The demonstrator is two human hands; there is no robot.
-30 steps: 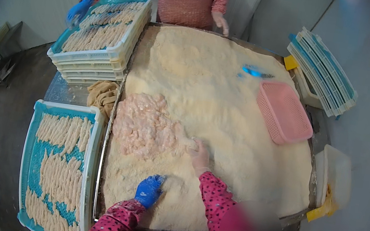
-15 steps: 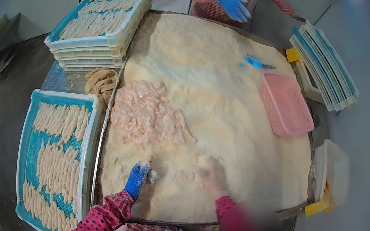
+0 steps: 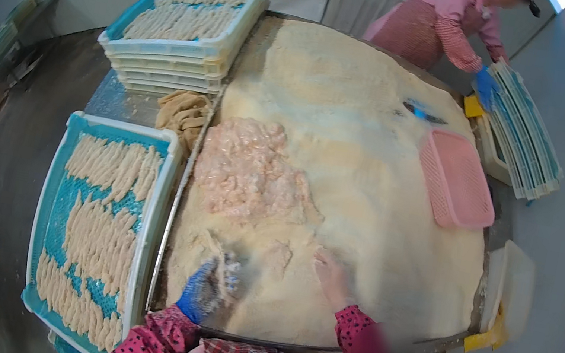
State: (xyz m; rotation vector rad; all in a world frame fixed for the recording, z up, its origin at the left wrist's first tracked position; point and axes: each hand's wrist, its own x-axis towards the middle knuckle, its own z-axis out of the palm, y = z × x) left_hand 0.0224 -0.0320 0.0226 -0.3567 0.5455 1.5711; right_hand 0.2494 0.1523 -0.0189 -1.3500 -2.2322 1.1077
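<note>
Coating step, apparently: left hand [image 3: 201, 291] closed round a floury strip [image 3: 222, 279] above the powder [image 3: 388, 263], right hand [image 3: 334, 280] near a loose meat piece [image 3: 278, 257], its grip unclear; next move seemingly calls for light, even dusting.

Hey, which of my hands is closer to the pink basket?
Your right. The right hand lies below and left of the pink basket in the picture; the blue-gloved left hand is farther off, lower and farther left.
</note>
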